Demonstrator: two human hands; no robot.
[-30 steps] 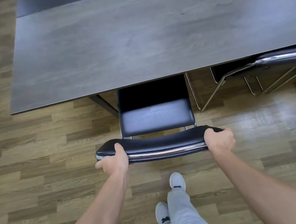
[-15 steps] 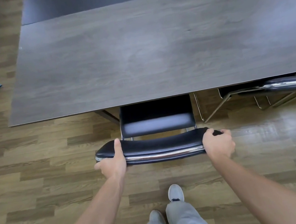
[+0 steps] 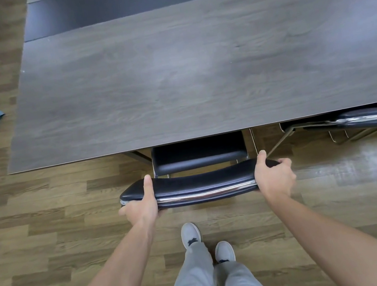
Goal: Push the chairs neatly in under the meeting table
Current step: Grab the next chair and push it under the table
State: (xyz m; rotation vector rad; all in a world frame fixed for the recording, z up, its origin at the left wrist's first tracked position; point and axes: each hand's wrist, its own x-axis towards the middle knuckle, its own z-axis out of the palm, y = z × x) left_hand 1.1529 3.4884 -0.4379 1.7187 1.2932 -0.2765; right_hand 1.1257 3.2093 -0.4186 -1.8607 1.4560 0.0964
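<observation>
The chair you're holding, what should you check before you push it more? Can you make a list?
1. Both hands on the backrest: ok. The left hand and right hand grip its two ends.
2. Chair lined up square with the table edge: ok, the backrest looks parallel to it.
3. Seat going under the table: ok, part of it is already hidden under the top.
4. Table leg left of the seat clear of the chair: cannot tell, it sits close.
5. Gap to the neighbouring chair on the right: ok.
6. Feet behind the chair: ok.
</observation>
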